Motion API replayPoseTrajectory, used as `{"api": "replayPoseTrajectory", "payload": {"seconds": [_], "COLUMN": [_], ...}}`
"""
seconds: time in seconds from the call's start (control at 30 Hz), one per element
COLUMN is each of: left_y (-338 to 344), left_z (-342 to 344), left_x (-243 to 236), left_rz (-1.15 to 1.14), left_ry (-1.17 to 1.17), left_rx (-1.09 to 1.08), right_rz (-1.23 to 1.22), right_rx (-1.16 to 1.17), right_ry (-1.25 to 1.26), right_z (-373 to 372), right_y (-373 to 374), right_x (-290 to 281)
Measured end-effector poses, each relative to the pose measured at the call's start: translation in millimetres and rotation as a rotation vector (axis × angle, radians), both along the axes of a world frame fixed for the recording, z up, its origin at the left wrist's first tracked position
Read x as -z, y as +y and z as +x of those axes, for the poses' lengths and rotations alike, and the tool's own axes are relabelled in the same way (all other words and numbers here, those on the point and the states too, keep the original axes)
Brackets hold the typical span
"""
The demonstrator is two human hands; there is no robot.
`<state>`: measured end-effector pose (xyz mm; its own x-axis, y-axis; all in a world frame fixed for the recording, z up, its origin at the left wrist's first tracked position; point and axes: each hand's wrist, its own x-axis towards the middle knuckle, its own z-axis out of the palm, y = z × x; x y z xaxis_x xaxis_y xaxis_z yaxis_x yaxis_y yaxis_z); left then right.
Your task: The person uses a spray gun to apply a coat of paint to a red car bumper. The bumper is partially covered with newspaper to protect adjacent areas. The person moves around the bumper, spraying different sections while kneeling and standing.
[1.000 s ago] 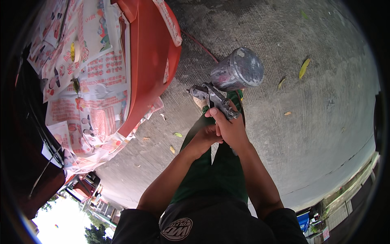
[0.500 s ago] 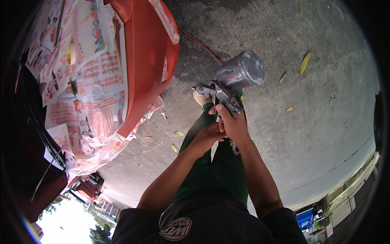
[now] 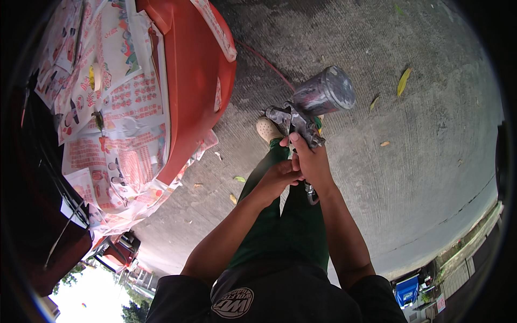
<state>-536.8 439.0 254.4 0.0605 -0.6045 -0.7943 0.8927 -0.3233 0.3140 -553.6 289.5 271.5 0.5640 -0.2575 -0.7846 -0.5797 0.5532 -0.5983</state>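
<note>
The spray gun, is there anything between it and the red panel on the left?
Nothing visible does. The spray gun sits in the right hand, with the left hand beside the grip; only bare concrete ground lies between it and the red panel.

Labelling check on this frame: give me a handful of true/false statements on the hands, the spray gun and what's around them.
1. The right hand grips the spray gun. True.
2. The gun's cup is bright yellow. False: it is grey metal.
3. The left hand rests on the red car panel. False: it is at the right hand, by the gun's handle.
4. Printed paper covers part of the car. True.
5. Fallen leaves lie on the concrete ground. True.
</note>
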Motion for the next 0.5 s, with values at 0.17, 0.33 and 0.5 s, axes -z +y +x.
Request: {"api": "replayPoseTrajectory", "payload": {"seconds": [0.17,0.33,0.5], "left_y": [-1.3,0.5,7.8], "left_z": [2.4,0.8,-9.3], "left_x": [-1.8,-10.9,-14.0], "left_rz": [-0.005,-0.037,-0.103], "left_ry": [-0.006,-0.028,-0.023], "left_rx": [-0.005,-0.021,-0.021], "right_rz": [-0.003,-0.002,0.018], "right_rx": [-0.014,-0.020,-0.117], "right_ry": [0.000,-0.016,-0.016], "right_z": [0.5,-2.1,-4.6], "right_y": [0.4,1.7,-3.9], "right_x": [1.1,-17.2,-40.7]}}
